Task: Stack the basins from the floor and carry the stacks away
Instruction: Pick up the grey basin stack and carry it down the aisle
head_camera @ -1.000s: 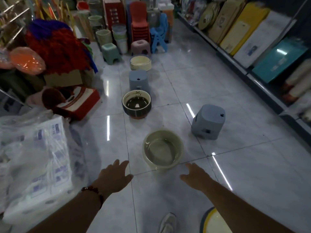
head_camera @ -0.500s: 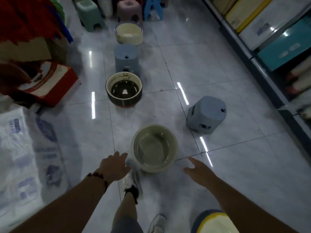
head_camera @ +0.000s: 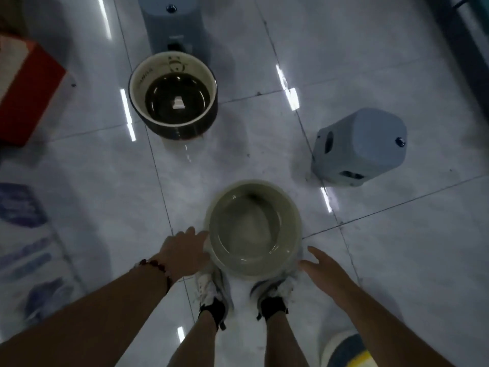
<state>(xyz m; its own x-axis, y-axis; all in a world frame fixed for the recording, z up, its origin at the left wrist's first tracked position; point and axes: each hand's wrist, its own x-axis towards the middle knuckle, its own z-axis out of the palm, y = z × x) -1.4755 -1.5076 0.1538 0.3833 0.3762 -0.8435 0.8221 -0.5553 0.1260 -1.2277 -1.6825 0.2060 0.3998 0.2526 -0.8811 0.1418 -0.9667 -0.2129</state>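
A person stands on a glossy white tiled floor (head_camera: 397, 260), looking straight down at a pale green basin (head_camera: 254, 229) that sits upright, mouth up, right at the toes of two white shoes (head_camera: 211, 287). The basin is round, so it has no long side. Bare tile lies open to its right and left. Beyond it, a dark basin with a cream inner wall (head_camera: 173, 95) stands upright with its mouth up, well apart from the green one. A grey stool (head_camera: 361, 147) lies tipped over to the right, and a second grey stool (head_camera: 172, 22) stands just behind the dark basin. A red box (head_camera: 29, 86) edges in at the left, and a dark shelf base (head_camera: 465, 49) runs along the far right.

The left hand (head_camera: 185, 252), with a red bead bracelet (head_camera: 156, 268) at the wrist, lies against the green basin's left side, fingers relaxed and spread. The right hand (head_camera: 322, 268) is spread open just beside the basin's right side; whether it touches is unclear. Neither hand grips anything
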